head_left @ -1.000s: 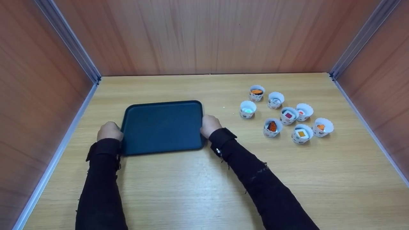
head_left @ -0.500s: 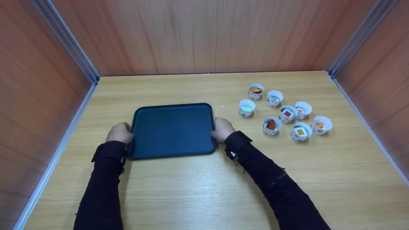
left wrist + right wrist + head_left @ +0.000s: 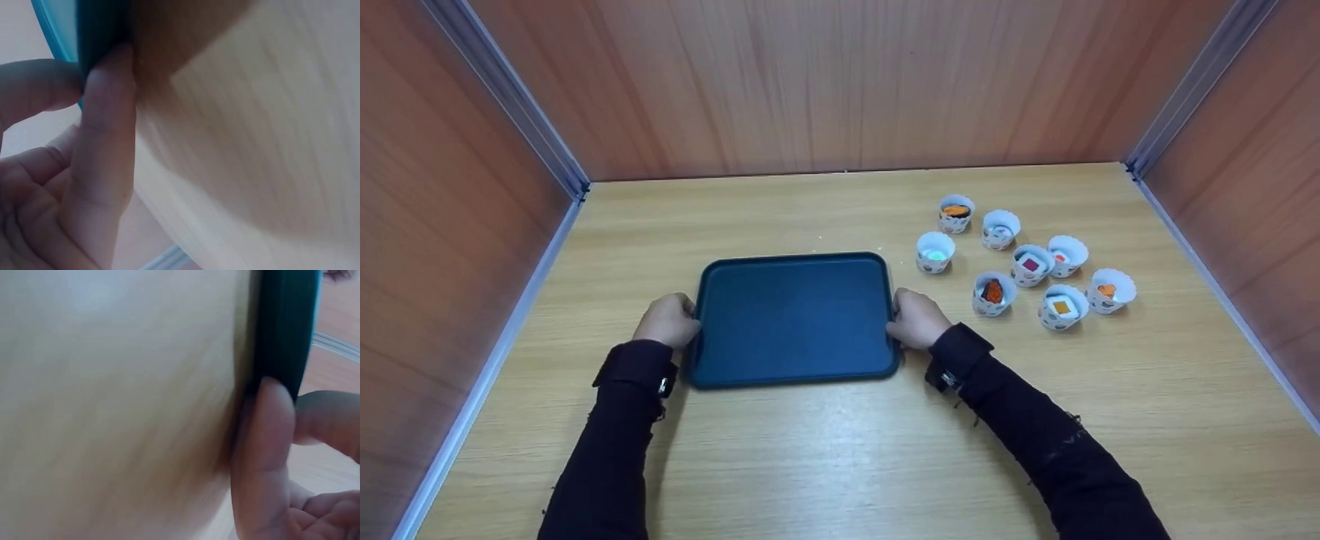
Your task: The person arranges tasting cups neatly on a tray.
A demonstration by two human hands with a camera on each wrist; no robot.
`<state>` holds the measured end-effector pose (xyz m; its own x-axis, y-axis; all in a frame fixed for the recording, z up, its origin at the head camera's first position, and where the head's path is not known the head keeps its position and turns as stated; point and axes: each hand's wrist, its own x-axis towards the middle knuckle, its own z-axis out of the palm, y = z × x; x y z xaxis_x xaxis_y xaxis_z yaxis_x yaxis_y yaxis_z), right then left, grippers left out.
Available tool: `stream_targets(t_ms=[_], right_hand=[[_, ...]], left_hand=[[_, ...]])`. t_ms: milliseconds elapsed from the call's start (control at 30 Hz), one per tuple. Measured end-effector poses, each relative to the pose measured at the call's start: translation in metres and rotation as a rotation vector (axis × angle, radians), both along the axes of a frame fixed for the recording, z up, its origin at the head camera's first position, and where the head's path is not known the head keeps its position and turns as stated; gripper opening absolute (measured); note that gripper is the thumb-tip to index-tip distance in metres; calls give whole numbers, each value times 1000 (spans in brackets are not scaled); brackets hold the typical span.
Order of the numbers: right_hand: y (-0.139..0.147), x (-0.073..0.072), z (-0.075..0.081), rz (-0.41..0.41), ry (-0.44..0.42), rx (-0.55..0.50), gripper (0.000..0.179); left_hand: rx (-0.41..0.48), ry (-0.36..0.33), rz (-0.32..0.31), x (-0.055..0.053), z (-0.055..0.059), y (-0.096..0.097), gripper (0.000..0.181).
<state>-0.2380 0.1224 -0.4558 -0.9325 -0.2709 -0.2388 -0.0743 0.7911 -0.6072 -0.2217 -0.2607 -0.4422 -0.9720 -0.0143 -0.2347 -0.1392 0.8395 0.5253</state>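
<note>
1. The tray (image 3: 795,319) lies near the middle of the head view, a little left of and below centre, with nothing on its dark blue-green surface.
2. The left hand (image 3: 667,321) pinches its left rim and the right hand (image 3: 919,319) pinches its right rim; each wrist view shows digits on both faces of the edge, a narrow grip closed on the tray.
3. Holding opposite short sides probably shares the weight and keeps the tray level. Gripping only the rim leaves its flat middle uncovered.
4. Whether the underside touches the table (image 3: 810,457) I cannot tell; the wrist views show shadow alongside the rim.
5. Eight cups (image 3: 1026,278) stand loosely grouped at the right of the head view, apart from the tray, the nearest just beyond the right hand. They stand upright, mouths up, which likely keeps the small coloured pieces seen in several of them from spilling.
6. No brand, label or writing is readable: the cups carry a small printed pattern, too fine to make out, and the tray's visible face looks plain.
</note>
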Motion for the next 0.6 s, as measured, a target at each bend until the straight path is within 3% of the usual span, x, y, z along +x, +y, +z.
stream_targets(t_ms=[233,400,600], right_hand=[[20,11,0,21,13,1,17],[35,20,-2,14,-3,3,19],[55,31,-4,34,48,-4,19]], left_hand=[[16,-27,-41,4,-3,15,39],[26,-20,-65,10,-5,28,37],[40,-15,-84,15,-5,42,33]])
